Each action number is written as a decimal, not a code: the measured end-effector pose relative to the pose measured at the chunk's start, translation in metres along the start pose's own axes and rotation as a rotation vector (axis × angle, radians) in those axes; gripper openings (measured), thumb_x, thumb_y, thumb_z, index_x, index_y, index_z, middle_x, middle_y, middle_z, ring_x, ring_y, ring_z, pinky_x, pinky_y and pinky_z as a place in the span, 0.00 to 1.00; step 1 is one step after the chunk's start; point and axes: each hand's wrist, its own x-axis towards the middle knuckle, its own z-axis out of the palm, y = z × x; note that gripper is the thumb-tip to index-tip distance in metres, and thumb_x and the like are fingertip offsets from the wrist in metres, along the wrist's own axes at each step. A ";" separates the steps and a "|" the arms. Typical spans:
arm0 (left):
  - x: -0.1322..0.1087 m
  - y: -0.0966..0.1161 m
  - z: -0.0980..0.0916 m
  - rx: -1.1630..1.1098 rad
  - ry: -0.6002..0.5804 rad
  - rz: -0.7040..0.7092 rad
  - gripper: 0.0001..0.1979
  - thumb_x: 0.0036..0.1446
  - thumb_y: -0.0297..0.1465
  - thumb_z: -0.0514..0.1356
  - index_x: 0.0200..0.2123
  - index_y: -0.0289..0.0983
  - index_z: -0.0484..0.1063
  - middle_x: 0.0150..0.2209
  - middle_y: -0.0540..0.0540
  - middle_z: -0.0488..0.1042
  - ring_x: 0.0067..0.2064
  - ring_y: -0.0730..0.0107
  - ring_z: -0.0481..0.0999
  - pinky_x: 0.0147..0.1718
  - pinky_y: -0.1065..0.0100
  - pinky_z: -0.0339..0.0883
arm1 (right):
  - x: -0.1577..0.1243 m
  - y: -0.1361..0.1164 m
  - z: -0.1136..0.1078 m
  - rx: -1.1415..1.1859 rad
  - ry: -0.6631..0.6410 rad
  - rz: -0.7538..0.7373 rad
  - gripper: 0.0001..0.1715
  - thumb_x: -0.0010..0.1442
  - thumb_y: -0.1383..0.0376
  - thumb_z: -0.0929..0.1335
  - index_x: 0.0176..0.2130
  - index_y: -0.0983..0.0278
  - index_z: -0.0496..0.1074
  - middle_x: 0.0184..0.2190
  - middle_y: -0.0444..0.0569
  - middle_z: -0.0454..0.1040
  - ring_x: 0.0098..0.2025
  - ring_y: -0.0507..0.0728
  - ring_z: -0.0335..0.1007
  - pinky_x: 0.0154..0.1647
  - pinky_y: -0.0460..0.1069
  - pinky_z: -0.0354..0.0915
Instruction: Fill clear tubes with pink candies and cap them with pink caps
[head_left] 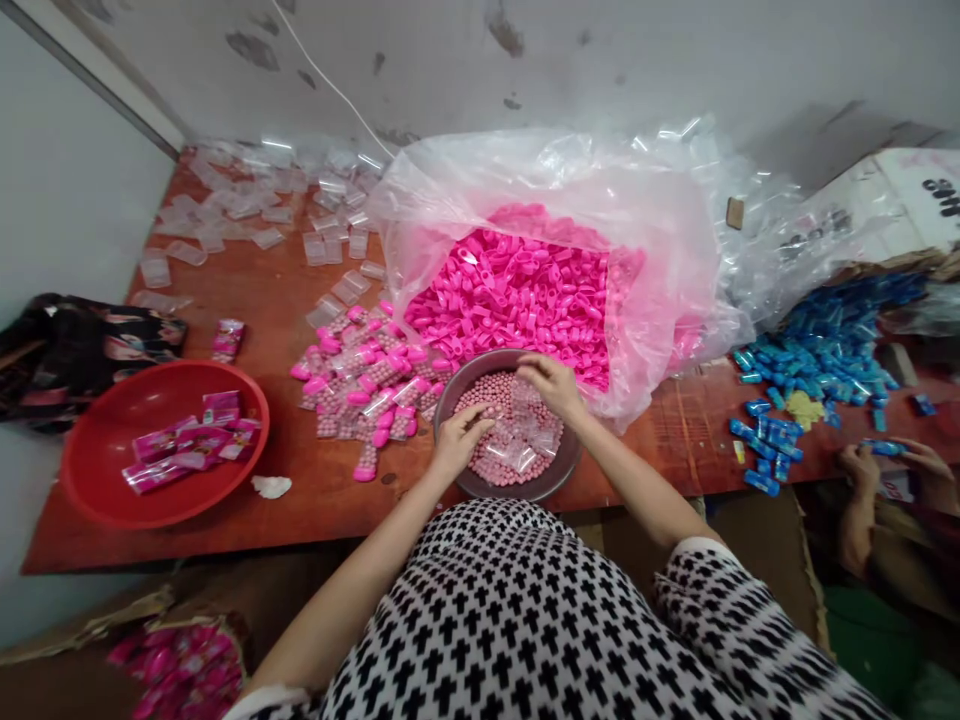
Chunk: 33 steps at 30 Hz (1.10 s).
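A dark round bowl [568,468] of pink beads [491,392] stands at the table's front edge, with clear plastic containers [521,448] lying on the beads. My left hand [463,440] is over the bowl's left side, fingers bent together at the beads; what they hold, if anything, is too small to name. Over the upper right rim, my right hand [551,385] has its fingers curled down, and their tips are unclear. Behind the bowl, bright pink caps [517,300] fill an open clear bag [645,220]. Bead-filled containers with pink caps [367,375] are piled to the left.
A red basin [90,480] with pink packets stands at the left. Empty clear containers [262,200] lie at the back left. On the right are blue items [825,340] and another person's hands [896,462]. An open box of pink items [180,670] sits below the table.
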 end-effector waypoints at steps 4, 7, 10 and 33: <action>0.004 0.008 -0.001 -0.055 -0.015 -0.006 0.17 0.49 0.37 0.63 0.42 0.38 0.76 0.42 0.44 0.79 0.45 0.60 0.77 0.49 0.57 0.68 | 0.073 0.027 -0.032 -0.422 0.287 0.142 0.15 0.60 0.62 0.64 0.43 0.68 0.71 0.40 0.57 0.75 0.43 0.60 0.70 0.49 0.55 0.63; 0.007 0.012 -0.002 -0.077 -0.013 -0.006 0.18 0.51 0.39 0.62 0.44 0.37 0.76 0.44 0.44 0.78 0.46 0.61 0.77 0.50 0.58 0.68 | 0.114 0.041 -0.035 -0.679 0.271 0.176 0.18 0.59 0.65 0.64 0.48 0.72 0.67 0.45 0.64 0.72 0.47 0.63 0.69 0.49 0.57 0.63; 0.011 0.015 -0.003 -0.092 0.016 -0.041 0.19 0.51 0.40 0.62 0.44 0.36 0.76 0.44 0.43 0.78 0.45 0.60 0.77 0.49 0.58 0.69 | 0.134 0.043 -0.030 -0.856 0.190 0.227 0.20 0.58 0.65 0.65 0.48 0.73 0.66 0.43 0.66 0.73 0.44 0.64 0.71 0.45 0.56 0.64; -0.001 0.047 0.003 0.082 -0.023 0.227 0.12 0.55 0.36 0.60 0.41 0.39 0.78 0.42 0.46 0.79 0.45 0.62 0.77 0.50 0.62 0.67 | -0.023 -0.031 -0.014 -0.238 -0.293 -0.498 0.12 0.63 0.59 0.64 0.42 0.64 0.70 0.32 0.50 0.73 0.36 0.54 0.70 0.38 0.49 0.66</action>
